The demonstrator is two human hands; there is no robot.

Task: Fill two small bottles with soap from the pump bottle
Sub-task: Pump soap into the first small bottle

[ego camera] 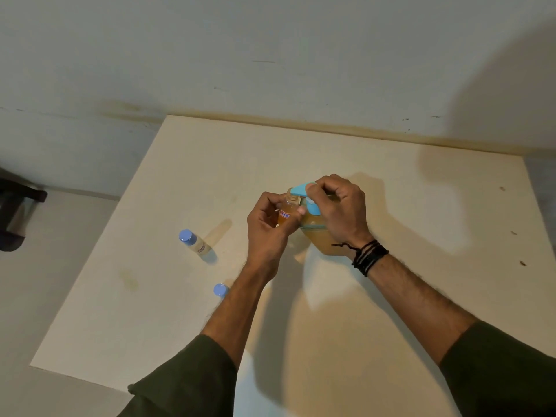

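Two hands [267,227] [340,212], two small bottles [287,210] [195,243], one pump bottle [316,233], one loose cap [220,290].

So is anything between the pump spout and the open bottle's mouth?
Nothing visible. The left hand holds the small bottle with its open mouth right under the pump spout; the right hand presses the pump.

A cream-coloured table [168,296] fills most of the view, its far edge set against a pale grey-green wall [270,49]. A yellowish stain [129,279] marks the tabletop near its left edge. Small dark specks [523,263] lie near the right edge. Beyond the left edge, a dark object [15,215] with a shiny metal side is only partly visible; what it is cannot be told.
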